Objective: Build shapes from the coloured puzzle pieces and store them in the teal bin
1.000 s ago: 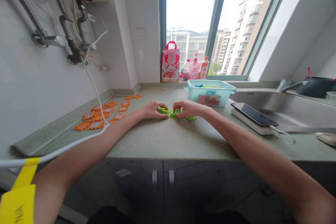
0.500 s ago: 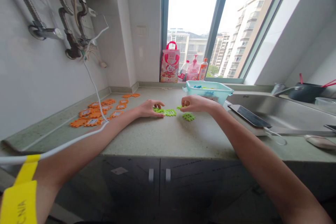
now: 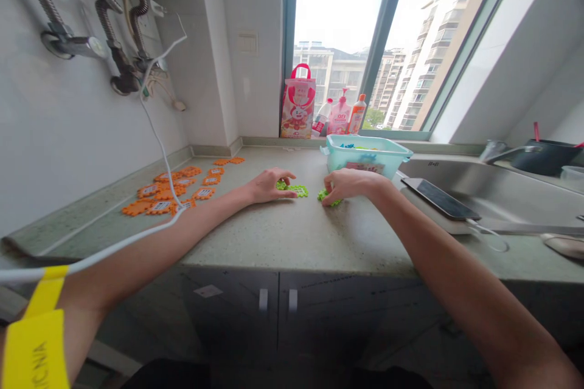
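My left hand (image 3: pixel 270 186) rests low over the counter, its thumb and fingers curled around a bright green interlocking toy tile (image 3: pixel 281 185). Right beside that, a second green tile with a white grid-like centre (image 3: pixel 300 191) lies flat by the fingertips. A short gap separates it from my right hand (image 3: pixel 347 184), which pinches a small green interlocking tile (image 3: pixel 322 195). Under those fingers another green tile (image 3: pixel 336 202) shows in part; the fingers hide where the two touch.
Orange tiles (image 3: pixel 159 192) lie scattered at the left. A white cable (image 3: pixel 159 140) hangs across my left forearm. Behind my right hand stands a light-blue tub (image 3: pixel 392 160) of coloured pieces. A phone (image 3: pixel 440 199) lies beside the sink (image 3: pixel 511 194). Bottles (image 3: pixel 340 115) line the windowsill.
My right hand has brought its green tile down and slightly right, over the loose green tile. My left hand has shifted a little right in view, around the green tiles.
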`<state>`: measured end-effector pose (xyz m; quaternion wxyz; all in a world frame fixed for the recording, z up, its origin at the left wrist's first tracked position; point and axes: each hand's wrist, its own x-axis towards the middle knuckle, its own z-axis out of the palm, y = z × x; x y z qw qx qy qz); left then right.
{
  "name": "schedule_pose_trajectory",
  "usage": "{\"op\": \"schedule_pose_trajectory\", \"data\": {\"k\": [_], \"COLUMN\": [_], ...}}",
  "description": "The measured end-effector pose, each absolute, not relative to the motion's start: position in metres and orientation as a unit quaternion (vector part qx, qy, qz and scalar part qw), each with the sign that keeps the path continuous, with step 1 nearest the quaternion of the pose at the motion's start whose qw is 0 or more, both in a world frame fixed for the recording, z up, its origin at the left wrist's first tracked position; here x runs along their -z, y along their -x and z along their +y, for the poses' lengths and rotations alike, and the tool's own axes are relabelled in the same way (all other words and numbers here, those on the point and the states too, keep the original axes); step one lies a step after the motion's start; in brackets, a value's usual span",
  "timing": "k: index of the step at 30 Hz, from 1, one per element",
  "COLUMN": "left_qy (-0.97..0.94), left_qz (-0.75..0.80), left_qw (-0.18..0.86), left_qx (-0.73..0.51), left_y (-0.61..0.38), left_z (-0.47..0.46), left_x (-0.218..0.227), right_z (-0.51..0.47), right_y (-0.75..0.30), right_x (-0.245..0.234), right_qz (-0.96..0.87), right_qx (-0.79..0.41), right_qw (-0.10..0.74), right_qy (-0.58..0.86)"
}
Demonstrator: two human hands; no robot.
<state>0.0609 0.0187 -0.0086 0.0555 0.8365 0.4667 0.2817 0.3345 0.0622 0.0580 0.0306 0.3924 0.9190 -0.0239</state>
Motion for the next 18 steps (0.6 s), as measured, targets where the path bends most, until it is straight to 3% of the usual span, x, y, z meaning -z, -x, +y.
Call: {"op": "schedule_pose_trajectory", "data": {"k": [5,13,18], "left_qy": [-0.873,-0.834,-0.819], "left_qz": [0.421,0.523,0.547], "left_qw": [0.016,0.09,0.103], "left_qx": [-0.245,-0.151,-0.139], "left_y": [-0.048,0.003,-0.007], "left_z": [0.015,0.021,0.023], "left_x": [-0.003,-0.011,-0.011], "right_z": [0.076,0.089,0.093], "right_y": [-0.333,-0.312,-0.304], "right_x": [-0.047,-0.021,-0.007], "right_qz": [0.931,0.94,0.952], "right_qx": [0.003,0.068,0.143], "right_qw": [-0.017,-0.271,-0.188], "right_qy": [-0.363,-0.195,-0.197]}}
